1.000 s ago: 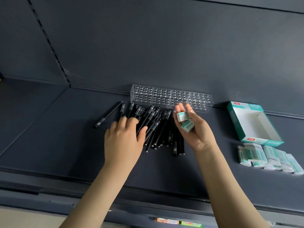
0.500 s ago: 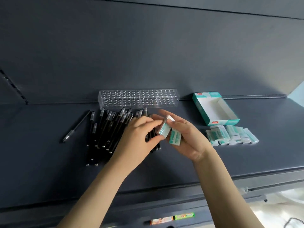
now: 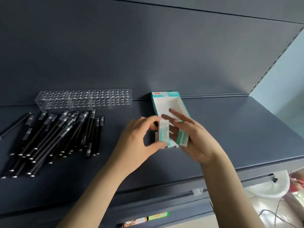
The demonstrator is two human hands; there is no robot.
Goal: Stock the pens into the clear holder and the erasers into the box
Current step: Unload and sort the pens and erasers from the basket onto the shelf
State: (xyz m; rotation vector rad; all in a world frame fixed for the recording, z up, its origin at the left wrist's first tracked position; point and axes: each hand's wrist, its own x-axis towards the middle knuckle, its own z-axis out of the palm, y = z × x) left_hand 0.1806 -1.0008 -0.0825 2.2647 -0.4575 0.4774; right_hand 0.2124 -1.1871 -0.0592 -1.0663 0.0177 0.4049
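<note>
1. Just in front of the box [image 3: 172, 94], the left hand [image 3: 138, 140] pinches an eraser [image 3: 163, 134] between thumb and fingers.
2. Beside it, the right hand [image 3: 197, 139] holds a second eraser [image 3: 183, 137], fingers stretched over the box.
3. Left of the box, pens [image 3: 57, 134] lie loose; the clear holder [image 3: 85, 99] stands empty.
4. Stocking seems barely begun: the box's visible interior is bare.

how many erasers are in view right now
2 clear: the first eraser pinched by the left hand, the second eraser held in the right hand. More may be hidden behind the hands.
</note>
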